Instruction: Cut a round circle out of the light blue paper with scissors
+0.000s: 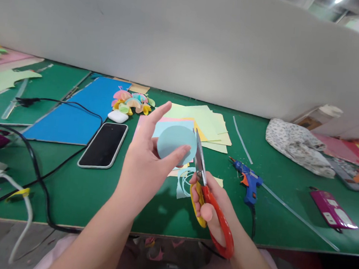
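My left hand (pixel 147 161) pinches a light blue paper circle (pixel 174 140) between thumb and fingers, with the index finger raised clear of it. In my right hand (pixel 215 201) is a pair of scissors (pixel 221 227) with red and yellow handles, blades pointing up. The blades stand right beside the circle's right edge; I cannot tell whether they touch it. Curled light blue paper strips (pixel 184 181) lie beneath on the green table. Behind the circle is a stack of pale green paper (pixel 206 118), with blue, pink and yellow sheets partly hidden by my left hand.
A phone (pixel 103 146), a white earphone case (pixel 118 116) and colourful paper pieces (pixel 132 101) lie left, near a blue board (pixel 70 115) and cables. On the right are a blue glue gun (pixel 249 181), glue sticks, a patterned cloth (pixel 297 143) and a purple box (pixel 332 208).
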`<act>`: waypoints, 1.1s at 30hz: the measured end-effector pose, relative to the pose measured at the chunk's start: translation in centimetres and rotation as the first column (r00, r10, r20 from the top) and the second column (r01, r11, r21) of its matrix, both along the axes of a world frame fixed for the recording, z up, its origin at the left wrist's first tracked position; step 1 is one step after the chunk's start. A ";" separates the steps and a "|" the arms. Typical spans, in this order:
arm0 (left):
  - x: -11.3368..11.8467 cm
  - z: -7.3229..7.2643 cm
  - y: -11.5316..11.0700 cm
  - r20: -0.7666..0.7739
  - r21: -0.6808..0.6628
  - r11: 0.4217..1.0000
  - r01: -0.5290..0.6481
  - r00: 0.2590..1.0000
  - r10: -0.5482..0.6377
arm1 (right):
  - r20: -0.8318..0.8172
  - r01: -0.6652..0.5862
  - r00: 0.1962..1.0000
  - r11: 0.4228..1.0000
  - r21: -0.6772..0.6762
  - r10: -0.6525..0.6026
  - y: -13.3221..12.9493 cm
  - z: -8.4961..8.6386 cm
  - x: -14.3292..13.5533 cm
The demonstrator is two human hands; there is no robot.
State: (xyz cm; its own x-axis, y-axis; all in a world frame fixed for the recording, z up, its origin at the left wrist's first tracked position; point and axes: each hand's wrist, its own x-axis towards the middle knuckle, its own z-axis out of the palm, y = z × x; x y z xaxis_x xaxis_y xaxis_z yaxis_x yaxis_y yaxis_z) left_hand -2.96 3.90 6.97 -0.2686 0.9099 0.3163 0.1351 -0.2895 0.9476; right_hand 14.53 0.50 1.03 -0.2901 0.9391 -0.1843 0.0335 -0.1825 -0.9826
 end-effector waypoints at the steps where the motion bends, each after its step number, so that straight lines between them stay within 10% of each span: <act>1: 0.0 0.0 0.0 -0.003 0.004 1.000 -0.004 1.000 0.004 | 0.002 0.001 1.000 1.000 0.000 -0.001 0.0 0.0 0.0; 33: -0.2 1.2 -0.4 0.022 -0.069 0.997 -0.041 0.999 0.042 | 0.040 -0.002 0.999 0.999 0.039 0.000 -0.1 0.8 0.0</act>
State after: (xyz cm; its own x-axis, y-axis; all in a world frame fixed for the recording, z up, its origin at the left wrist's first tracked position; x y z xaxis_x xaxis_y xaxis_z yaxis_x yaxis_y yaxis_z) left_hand -3.21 3.52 8.17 -0.3132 0.9169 0.2472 0.1235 -0.2187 0.9679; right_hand 14.49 0.38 1.86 -0.2845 0.9455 -0.1586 0.0730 -0.1436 -0.9869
